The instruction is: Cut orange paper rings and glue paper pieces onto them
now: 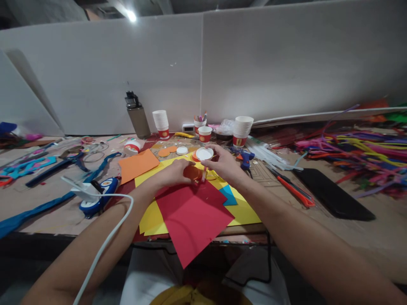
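Near the middle of the table my right hand is closed on a white round disc, pinching its right edge. Part of an orange piece shows beneath the disc's left side. To its left, the curled fingers of my left hand grip an orange paper disc, partly in shadow. A small pale upright piece stands between the hands; its kind is unclear. Under both hands lie a red paper sheet, yellow paper and a blue paper piece.
Stacked paper cups stand at the back, with another stack further left. A blue glue gun, a red cutter and a black phone lie rightward. A white cable crosses my left forearm from a blue power strip.
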`<state>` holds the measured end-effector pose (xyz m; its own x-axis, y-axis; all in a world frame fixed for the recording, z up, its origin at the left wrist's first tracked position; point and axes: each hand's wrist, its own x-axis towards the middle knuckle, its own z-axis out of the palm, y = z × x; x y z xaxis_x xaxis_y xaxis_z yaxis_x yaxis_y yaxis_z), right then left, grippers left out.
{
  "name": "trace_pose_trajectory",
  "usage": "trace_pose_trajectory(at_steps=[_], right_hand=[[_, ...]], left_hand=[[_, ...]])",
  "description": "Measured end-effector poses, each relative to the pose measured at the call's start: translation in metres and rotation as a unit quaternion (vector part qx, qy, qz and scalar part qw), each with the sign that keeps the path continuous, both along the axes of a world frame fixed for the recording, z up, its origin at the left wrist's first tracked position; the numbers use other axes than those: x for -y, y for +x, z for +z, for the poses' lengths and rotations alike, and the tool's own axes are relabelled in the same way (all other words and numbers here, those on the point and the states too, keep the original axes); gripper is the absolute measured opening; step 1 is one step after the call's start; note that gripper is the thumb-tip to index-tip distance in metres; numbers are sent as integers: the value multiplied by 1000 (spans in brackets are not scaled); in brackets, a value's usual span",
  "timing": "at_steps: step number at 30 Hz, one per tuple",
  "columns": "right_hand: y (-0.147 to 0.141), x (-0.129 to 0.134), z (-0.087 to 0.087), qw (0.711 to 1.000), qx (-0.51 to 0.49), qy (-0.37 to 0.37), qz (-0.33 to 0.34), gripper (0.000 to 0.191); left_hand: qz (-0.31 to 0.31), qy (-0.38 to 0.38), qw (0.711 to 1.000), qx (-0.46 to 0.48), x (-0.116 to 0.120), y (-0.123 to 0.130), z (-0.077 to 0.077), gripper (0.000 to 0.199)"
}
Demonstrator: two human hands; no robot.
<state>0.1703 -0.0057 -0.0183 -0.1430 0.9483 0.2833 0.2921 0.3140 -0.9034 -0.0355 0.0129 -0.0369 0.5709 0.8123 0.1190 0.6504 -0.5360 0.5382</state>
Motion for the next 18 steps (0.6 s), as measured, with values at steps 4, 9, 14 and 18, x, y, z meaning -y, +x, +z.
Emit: trace_pose_trajectory(at_steps=[4,9,14,18], right_hand=[[0,-2,-3,1000,1,3,8,49],[0,0,0,1000,0,8,-3,45],[0,-1,-2,1000,-8,5,-7,50],[-1,-3,-5,999,-37,10,10,54]], left_hand=[[-3,-5,1000,3,2,1,2,48],[59,-33,995,79,-2,-5,12,47],[75,-169,942,280,-3,-9,19,58],[38,-274,867,415,0,-6,21,65]])
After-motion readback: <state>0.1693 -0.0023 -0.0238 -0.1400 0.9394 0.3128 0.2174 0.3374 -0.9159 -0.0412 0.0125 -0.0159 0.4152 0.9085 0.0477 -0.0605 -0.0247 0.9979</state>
